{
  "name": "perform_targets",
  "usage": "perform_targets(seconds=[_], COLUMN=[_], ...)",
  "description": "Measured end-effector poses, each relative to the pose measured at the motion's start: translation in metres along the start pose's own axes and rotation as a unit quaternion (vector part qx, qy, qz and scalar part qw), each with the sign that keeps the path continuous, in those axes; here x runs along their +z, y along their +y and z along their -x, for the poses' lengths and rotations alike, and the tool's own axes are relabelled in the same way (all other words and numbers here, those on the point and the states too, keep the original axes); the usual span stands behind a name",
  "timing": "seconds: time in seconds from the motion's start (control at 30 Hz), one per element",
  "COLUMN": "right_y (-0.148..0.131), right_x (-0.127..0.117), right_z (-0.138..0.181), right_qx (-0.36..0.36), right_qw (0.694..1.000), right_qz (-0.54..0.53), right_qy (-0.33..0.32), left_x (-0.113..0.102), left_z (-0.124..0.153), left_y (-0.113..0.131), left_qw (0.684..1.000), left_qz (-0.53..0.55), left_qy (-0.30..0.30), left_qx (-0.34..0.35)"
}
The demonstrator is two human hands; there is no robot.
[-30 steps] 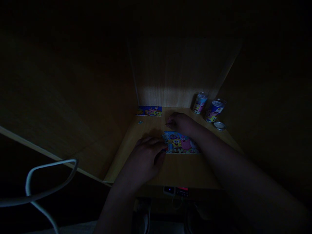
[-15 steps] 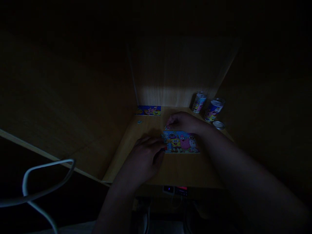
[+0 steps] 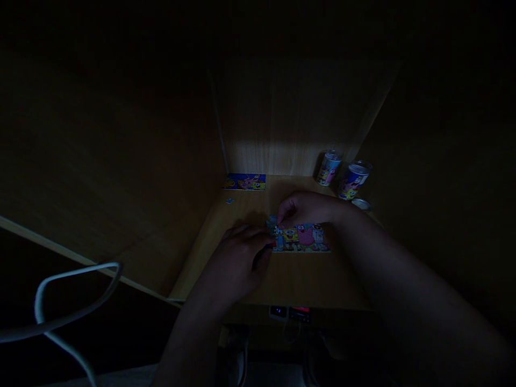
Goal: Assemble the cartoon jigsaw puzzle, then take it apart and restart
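Note:
A jigsaw puzzle (image 3: pixel 306 236) with bright cartoon figures lies on the wooden surface, mostly assembled. My right hand (image 3: pixel 302 208) is over its upper left part, thumb and fingertips pinched on a small puzzle piece (image 3: pixel 276 230) that they partly cover. At the puzzle's left edge rests my left hand (image 3: pixel 245 244). Its fingers stretch out to touch the edge, with a gap between index finger and thumb. A loose puzzle piece (image 3: pixel 229 201) lies farther back on the left. The light is very dim, so fine detail is hard to make out.
A second cartoon picture strip (image 3: pixel 244 181) lies against the back panel. Two cartoon-printed cans (image 3: pixel 329 169) (image 3: pixel 353 181) stand at the back right, beside a round lid (image 3: pixel 362 205). Wooden walls enclose the surface. A white cable (image 3: pixel 76 271) loops at lower left; a small lit device (image 3: pixel 278 312) sits below the front edge.
My right hand has moved toward me, from behind the puzzle's top edge to over its upper left part, carrying the small piece. My left hand has stayed nearly still.

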State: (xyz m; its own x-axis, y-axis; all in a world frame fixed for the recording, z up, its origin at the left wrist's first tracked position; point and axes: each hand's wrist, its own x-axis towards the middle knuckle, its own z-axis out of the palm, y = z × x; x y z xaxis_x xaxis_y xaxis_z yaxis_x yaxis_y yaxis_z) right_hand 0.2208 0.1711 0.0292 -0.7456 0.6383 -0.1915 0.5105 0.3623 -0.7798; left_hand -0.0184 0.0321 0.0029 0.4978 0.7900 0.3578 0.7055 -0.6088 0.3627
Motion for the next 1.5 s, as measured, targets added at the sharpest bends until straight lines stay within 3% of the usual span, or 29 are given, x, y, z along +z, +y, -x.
perform_targets(seconds=[1.2, 1.5], right_y=[-0.0039, -0.006], right_x=[0.0055, 0.0042], right_z=[-0.0028, 0.0], right_qx=[0.005, -0.007], right_qw=[0.997, 0.999], right_qz=[0.083, 0.045], right_qy=[-0.003, -0.014], left_x=[0.0012, 0.0008], left_z=[0.001, 0.0004], left_y=[-0.0017, -0.0014], left_qw=[1.0, 1.0], left_qz=[0.0, -0.002], left_qy=[0.005, 0.006], left_qx=[0.004, 0.007])
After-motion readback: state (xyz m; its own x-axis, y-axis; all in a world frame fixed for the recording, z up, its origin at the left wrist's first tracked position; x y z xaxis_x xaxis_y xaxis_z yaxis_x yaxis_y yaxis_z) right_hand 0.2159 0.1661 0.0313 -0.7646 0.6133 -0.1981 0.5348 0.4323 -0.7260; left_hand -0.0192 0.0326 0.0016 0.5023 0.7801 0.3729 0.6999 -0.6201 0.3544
